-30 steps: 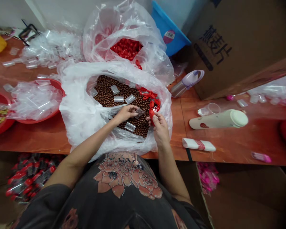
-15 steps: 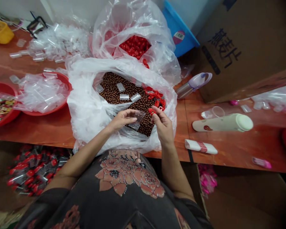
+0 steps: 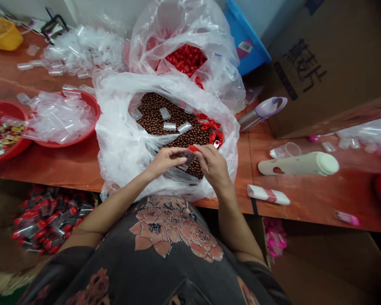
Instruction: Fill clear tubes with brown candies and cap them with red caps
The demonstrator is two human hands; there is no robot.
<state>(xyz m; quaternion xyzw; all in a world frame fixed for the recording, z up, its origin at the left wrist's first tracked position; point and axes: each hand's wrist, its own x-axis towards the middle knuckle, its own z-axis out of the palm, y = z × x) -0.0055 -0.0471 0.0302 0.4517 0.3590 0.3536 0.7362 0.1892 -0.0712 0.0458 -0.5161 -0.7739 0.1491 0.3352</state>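
Over a white plastic bag (image 3: pixel 117 123) of small brown balls (image 3: pixel 155 112), my two hands meet. My left hand (image 3: pixel 165 163) is closed on a small clear plastic tube (image 3: pixel 187 160). Between the thumb and fingers of my right hand (image 3: pixel 214 165) is a red cap (image 3: pixel 193 148), held at the tube's upper end; whether it is seated there I cannot tell. Several clear tubes (image 3: pixel 169 126) lie on the balls. Loose red caps (image 3: pixel 212 125) lie at the bag's right side, just beyond my right hand.
Behind stands a clear bag of red caps (image 3: pixel 187 59). Red bowls hold clear tubes (image 3: pixel 62 116) and small wrapped pieces (image 3: pixel 4 140). A cardboard box (image 3: pixel 330 67), a pale bottle (image 3: pixel 298 164) and a white case (image 3: pixel 268 195) are on the right. Below left are filled red-capped tubes (image 3: pixel 47 218).
My right hand has moved left, bringing the red cap up to the clear tube in my left hand. The whole view has shifted slightly.
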